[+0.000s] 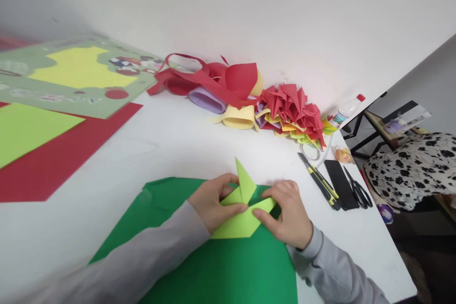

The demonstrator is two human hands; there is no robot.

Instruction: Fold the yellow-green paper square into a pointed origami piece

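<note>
Head view: our two hands pinch a folded piece of lime-green paper [233,228] between them.
The fingers of our left hand [213,202] pinch its left part, thumb near the middle; those of our right hand [288,213] pinch its right-hand corner, and a narrow pointed flap [245,183] stands up between them. Beneath the fingers lies a large dark-green sheet [249,270] on the white tabletop [149,137]. Beyond them sit spiky red folded-paper pieces [288,107]; to their right, well apart, lie a yellow-and-black utility knife [322,185] and black-handled scissors [360,194]. To fold cleanly, we'd probably do best to match the edges before pressing, steady the middle with the left thumb, and run the right thumb outward along the crease without crushing the flap.
</note>
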